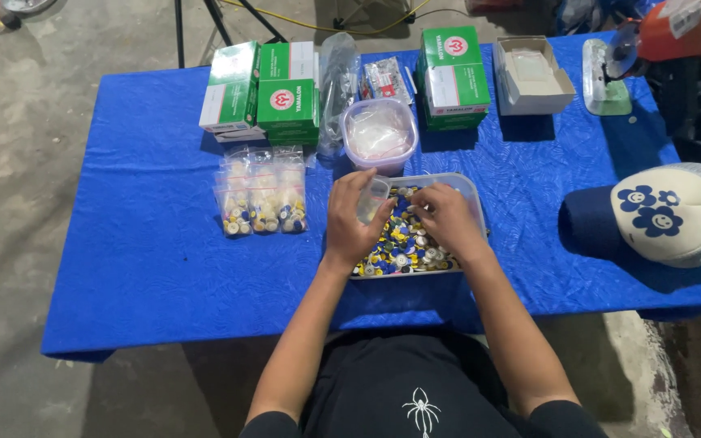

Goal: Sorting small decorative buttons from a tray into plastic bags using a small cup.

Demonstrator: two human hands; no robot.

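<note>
Presently we log both hands over the clear tray (pixel 470 191) of small blue, white and yellow caps (pixel 395 247) mid-bench (pixel 148 243): left hand (pixel 352 217) pinching a small clear bag (pixel 373 199) open-side toward the tray, right hand (pixel 446 219) curled, fingertips among the caps, filled bags (pixel 263 199) just left.

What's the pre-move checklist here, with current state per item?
1. Left hand has the small clear bag in its fingers: ok.
2. Bag mouth open: cannot tell.
3. Right hand is over the small pieces in the clear tray: ok.
4. Piece pinched in the right hand: cannot tell.
5. Filled bags lie left of the tray, apart from it: ok.
6. Round tub stands behind the tray, out of the hands' way: ok.
</note>
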